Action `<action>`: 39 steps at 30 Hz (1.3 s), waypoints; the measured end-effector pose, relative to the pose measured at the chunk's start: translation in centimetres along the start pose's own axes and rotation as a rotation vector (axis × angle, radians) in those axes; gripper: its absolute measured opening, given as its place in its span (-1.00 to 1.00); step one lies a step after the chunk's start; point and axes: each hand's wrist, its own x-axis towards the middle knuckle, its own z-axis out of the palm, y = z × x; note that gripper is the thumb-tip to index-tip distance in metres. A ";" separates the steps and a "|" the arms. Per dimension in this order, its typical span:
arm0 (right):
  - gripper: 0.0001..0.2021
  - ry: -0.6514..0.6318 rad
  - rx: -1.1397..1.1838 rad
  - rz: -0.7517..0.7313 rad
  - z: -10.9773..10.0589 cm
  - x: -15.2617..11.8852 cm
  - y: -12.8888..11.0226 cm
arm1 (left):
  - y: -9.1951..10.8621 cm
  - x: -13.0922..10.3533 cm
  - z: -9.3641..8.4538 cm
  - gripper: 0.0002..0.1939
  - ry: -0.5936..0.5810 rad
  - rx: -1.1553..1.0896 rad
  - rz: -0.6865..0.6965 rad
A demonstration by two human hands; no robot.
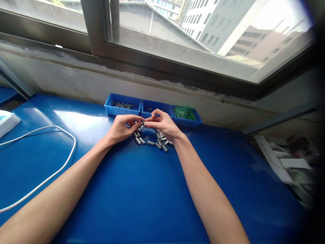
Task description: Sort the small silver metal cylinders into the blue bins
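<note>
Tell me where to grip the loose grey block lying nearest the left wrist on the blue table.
Take the grey block across its two long sides, coming straight down from above. It lies flat on the blue table, short and bar-shaped, with a neighbour close on its right, so pinch the narrow width with two fingers.

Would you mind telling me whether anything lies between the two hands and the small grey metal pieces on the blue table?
Nothing visible does: left hand and right hand meet directly over the small grey metal pieces, pinching one between their fingers.
</note>
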 end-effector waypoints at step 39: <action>-0.94 -0.078 -1.129 -0.304 0.7 -0.2 0.1 | -0.7 0.6 -0.7 -0.72 0.367 -0.036 -0.198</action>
